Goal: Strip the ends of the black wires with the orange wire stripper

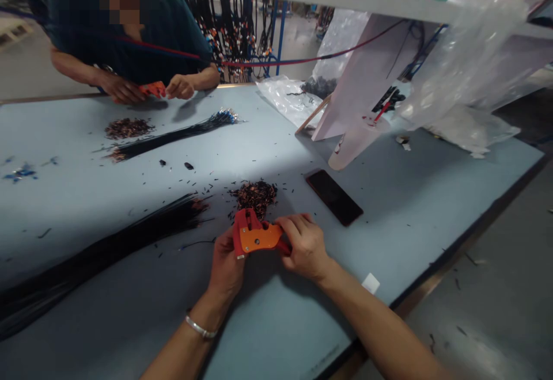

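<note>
The only view is worn on the head, looking forward and steeply down over the tabletop (415,219) from its near side. It is close enough that the hands (306,247) sit near mid-frame, forearms (367,316) entering from below. The near edge slants up to the right corner; past the far edge, sight reaches a co-worker (177,40) and hanging cables (237,34).

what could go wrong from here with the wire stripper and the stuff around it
The left hand is right at the head of the wire stripper, so a finger might get pinched. The pile of wire offcuts just beyond could get scattered. The drink cup stands near the smartphone; if it tipped, any liquid inside might wet the phone.
</note>
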The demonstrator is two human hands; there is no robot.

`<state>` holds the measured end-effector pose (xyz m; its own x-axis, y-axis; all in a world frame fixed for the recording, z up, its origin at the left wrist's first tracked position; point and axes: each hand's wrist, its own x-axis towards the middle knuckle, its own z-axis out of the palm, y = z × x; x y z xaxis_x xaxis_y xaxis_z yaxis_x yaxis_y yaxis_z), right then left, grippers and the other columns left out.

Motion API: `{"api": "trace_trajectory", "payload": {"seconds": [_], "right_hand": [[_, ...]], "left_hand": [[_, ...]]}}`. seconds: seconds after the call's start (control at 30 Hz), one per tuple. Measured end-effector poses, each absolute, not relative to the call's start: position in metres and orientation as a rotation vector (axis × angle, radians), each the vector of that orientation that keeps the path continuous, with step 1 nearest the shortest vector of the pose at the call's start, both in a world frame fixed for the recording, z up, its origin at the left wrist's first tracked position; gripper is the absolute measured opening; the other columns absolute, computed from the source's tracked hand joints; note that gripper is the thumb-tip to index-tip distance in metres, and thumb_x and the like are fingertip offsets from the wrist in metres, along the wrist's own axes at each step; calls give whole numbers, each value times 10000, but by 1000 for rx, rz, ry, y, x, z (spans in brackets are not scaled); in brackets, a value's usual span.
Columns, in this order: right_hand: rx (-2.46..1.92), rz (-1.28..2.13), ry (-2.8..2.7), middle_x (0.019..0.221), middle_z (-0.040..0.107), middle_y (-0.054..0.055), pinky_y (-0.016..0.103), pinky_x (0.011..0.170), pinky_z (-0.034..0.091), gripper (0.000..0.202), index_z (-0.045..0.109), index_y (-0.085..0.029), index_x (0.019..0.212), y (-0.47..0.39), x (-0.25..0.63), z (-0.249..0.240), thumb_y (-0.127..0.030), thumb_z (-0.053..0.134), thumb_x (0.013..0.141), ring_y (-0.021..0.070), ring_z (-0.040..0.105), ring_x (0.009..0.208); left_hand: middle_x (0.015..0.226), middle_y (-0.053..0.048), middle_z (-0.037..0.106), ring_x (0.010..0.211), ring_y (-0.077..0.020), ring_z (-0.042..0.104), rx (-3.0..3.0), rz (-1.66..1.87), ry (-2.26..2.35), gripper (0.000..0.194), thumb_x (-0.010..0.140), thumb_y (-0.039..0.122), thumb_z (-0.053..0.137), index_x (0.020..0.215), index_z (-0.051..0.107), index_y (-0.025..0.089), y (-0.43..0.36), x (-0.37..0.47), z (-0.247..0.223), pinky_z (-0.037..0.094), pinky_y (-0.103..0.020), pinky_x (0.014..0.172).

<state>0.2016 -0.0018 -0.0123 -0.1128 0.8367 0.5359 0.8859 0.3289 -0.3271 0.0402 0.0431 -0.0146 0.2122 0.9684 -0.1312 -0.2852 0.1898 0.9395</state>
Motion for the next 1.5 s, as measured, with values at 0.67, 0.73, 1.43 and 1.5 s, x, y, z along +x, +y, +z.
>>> {"api": "trace_trajectory", "payload": {"seconds": [0.67,0.73,1.43,1.5], "right_hand": [[-1515,-111,-2045,684,637,59,304,572,409,200,612,-145,901,2,207,-21,-181,467,768,176,539,559],[-1524,-56,-2046,688,643,58,299,573,421,216,611,-152,915,2,208,-24,-176,469,754,176,547,562],[-841,1927,-684,845,709,100,338,674,519,456,568,-133,1081,-25,211,3,-348,700,701,226,709,714],[-827,1952,-671,849,714,104,334,670,523,460,567,-128,1088,-26,215,4,-333,692,695,231,719,715]], "left_hand": [[711,-31,721,659,-166,635,809,1088,870,319,517,363,874,750,754,181,46,41,-18,543,-288,681],[673,-19,699,597,-134,588,840,1105,887,322,539,392,867,744,749,173,46,40,-21,502,-240,596],[658,29,573,601,-127,489,1560,1187,1281,130,847,309,583,822,655,203,49,33,2,386,-212,593],[671,25,578,617,-126,497,1552,1205,1280,135,849,308,587,818,664,202,50,32,1,385,-209,602]]}}
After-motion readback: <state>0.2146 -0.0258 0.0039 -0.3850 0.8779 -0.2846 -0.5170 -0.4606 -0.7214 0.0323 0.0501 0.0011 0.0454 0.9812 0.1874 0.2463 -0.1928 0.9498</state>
